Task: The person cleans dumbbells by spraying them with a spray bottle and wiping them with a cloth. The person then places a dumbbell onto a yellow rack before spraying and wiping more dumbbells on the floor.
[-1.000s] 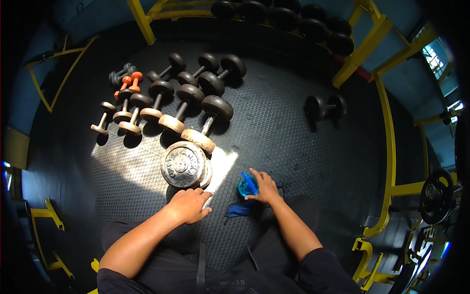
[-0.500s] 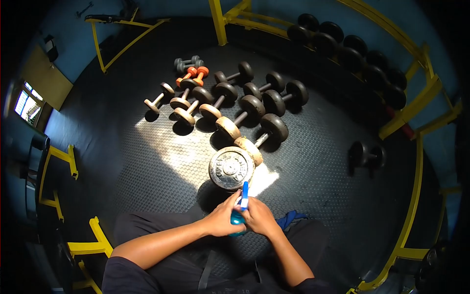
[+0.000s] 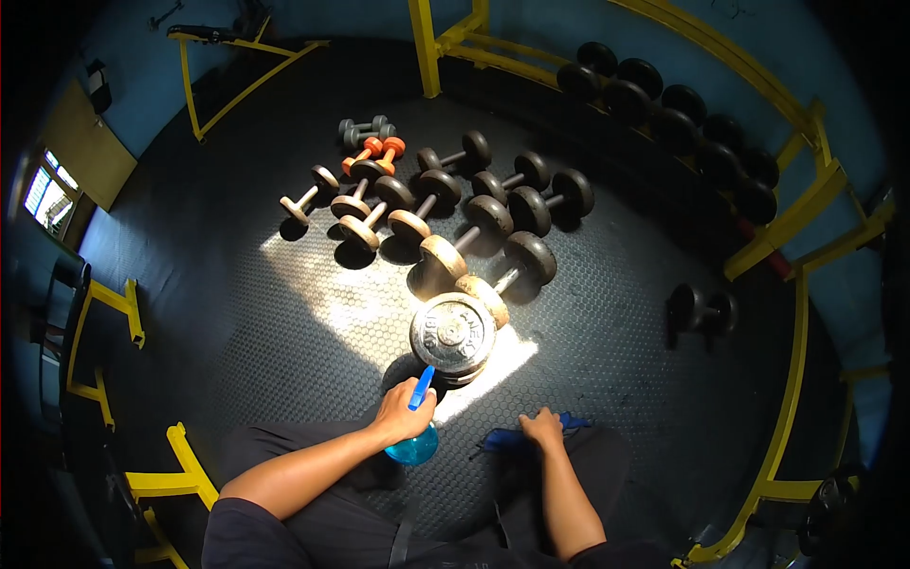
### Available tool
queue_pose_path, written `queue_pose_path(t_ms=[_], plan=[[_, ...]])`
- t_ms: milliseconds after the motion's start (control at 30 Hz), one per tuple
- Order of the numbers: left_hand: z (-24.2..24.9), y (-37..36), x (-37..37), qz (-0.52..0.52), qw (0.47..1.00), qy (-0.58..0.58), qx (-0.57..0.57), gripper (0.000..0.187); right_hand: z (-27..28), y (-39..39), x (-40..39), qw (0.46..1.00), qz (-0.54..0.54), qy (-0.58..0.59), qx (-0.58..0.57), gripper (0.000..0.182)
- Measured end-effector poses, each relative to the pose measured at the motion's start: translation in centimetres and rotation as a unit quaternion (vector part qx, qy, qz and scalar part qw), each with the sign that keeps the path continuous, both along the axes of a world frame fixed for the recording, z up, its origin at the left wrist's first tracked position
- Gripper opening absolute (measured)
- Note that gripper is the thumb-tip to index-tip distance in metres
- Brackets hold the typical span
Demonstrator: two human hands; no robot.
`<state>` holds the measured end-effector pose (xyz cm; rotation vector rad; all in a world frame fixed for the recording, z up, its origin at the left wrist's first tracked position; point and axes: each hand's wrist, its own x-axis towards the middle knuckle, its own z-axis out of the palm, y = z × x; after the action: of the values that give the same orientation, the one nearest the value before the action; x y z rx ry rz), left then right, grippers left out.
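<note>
In the head view, my left hand is wrapped around the neck of a spray bottle with a blue trigger head and a teal body. Its nozzle end points up beside a dumbbell that stands on end, its worn, lettered plate facing up in the sunlight. Over by my right knee, my right hand has its fingers closed on a crumpled blue cloth, which shows on both sides of the hand. The fingertips there are partly hidden.
Black and worn tan dumbbells lie in rows ahead, with small orange dumbbells behind. Another black dumbbell lies at right. A yellow rack holds more dumbbells. Yellow frames stand at left on the black textured mat.
Both hands were together on the spray bottle. My right hand has let go and moved right to the cloth; my left has carried the bottle left. The standing dumbbell's lettering has turned.
</note>
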<state>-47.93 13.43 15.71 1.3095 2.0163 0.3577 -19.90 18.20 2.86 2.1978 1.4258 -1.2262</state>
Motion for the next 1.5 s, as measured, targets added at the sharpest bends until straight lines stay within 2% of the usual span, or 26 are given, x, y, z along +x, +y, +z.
queue_pose_path(t_ms=[67,133,267,367,400,433,467,500,533,600,700,733,767,800,867,933,967,1000,1067,1133,1167,1200,1233,1333,1400,1500], plan=[[0.1,0.1,0.0,0.014,1.000,-0.017,-0.014,0.028,-0.3,-0.4,-0.4,0.999,-0.021,-0.023,-0.010,0.078],[-0.9,-0.3,0.1,-0.001,0.992,-0.076,0.105,0.032,-1.4,-1.0,-0.9,0.998,-0.045,-0.046,-0.021,0.086],[-3.3,-0.8,-0.9,-0.037,0.988,-0.054,0.137,0.042,-3.1,-1.5,-0.9,0.982,-0.178,-0.049,-0.044,0.106],[-4.7,-1.1,-2.4,-0.029,0.985,-0.071,0.154,0.058,-6.9,-0.9,0.0,0.965,-0.242,-0.073,0.067,0.099],[-4.3,-1.0,-2.9,-0.023,0.985,-0.086,0.146,0.061,-7.9,-0.5,0.2,0.940,-0.323,0.000,0.106,0.085],[-4.5,-1.2,-3.6,-0.065,0.982,-0.008,0.176,0.064,-9.1,-0.2,0.4,0.902,-0.401,0.072,0.142,0.072],[-5.1,-1.4,-4.6,-0.108,0.971,0.068,0.203,0.067,-11.5,0.7,0.7,0.917,-0.365,0.060,0.148,0.042],[-5.8,-1.7,-5.4,-0.116,0.980,0.058,0.153,0.070,-9.2,1.5,0.8,0.880,-0.415,0.206,0.108,0.034],[-6.2,-1.6,-6.5,-0.115,0.986,0.055,0.109,0.073,-10.5,1.5,-0.3,0.811,-0.505,0.233,0.183,0.032],[-6.8,-1.2,-7.2,-0.088,0.993,0.033,0.072,0.080,-4.6,2.8,-0.2,0.736,-0.550,0.393,0.029,0.038],[-9.3,-1.2,-7.7,-0.052,0.997,0.040,0.049,0.081,-1.5,3.1,0.5,0.537,-0.574,0.618,0.003,0.044],[-10.1,-1.6,-7.7,-0.035,0.998,0.035,0.041,0.082,-0.6,2.8,1.3,0.460,-0.575,0.676,-0.013,0.043],[-11.2,-2.1,-7.8,-0.021,0.999,0.025,0.021,0.081,5.0,2.2,0.6,0.455,-0.558,0.693,0.031,0.039],[-11.1,-2.7,-7.5,-0.036,0.998,0.044,0.001,0.084,5.8,1.6,0.4,0.414,-0.606,0.678,0.045,0.046],[-11.4,-2.9,-8.0,-0.056,0.998,0.005,0.004,0.086,5.0,0.3,-0.1,0.488,-0.561,0.668,0.039,0.048],[-12.2,-2.5,-8.3,-0.043,0.999,0.013,-0.005,0.084,4.7,-0.3,-0.9,0.480,-0.490,0.726,-0.050,0.044],[-11.4,-2.4,-8.6,-0.029,0.999,0.021,-0.018,0.084,5.2,0.0,-1.3,0.520,-0.461,0.719,-0.031,0.043],[-10.8,-1.8,-8.6,-0.010,0.993,0.032,-0.109,0.091,5.8,0.2,-1.6,0.557,-0.431,0.710,-0.014,0.041],[-8.6,-0.3,-8.9,0.004,0.975,0.057,-0.213,0.099,9.2,1.5,-2.9,0.745,-0.354,0.564,0.035,0.036],[-4.8,1.7,-9.3,-0.045,0.969,0.091,-0.223,0.103,6.1,2.7,-3.5,0.829,-0.101,0.514,0.194,0.039],[-2.6,2.5,-9.7,-0.076,0.972,0.116,-0.187,0.096,8.1,3.1,-3.7,0.877,0.075,0.392,0.268,0.043],[-1.5,2.9,-10.8,-0.100,0.982,0.105,-0.119,0.093,10.8,3.6,-4.0,0.875,0.250,0.250,0.330,0.048],[1.3,3.6,-11.4,-0.125,0.989,0.074,-0.032,0.092,11.4,3.7,-4.7,0.873,0.297,0.184,0.342,0.053],[9.0,6.5,-11.3,-0.072,0.996,0.043,0.034,0.084,10.5,4.7,-7.3,0.815,0.441,0.170,0.336,0.063],[12.2,8.2,-10.7,0.008,0.991,-0.083,0.107,0.079,9.3,4.3,-9.6,0.832,0.434,0.139,0.315,0.071],[12.5,9.4,-10.1,0.016,0.987,-0.012,0.160,0.077,9.8,6.0,-11.7,0.792,0.430,0.139,0.411,0.076]])
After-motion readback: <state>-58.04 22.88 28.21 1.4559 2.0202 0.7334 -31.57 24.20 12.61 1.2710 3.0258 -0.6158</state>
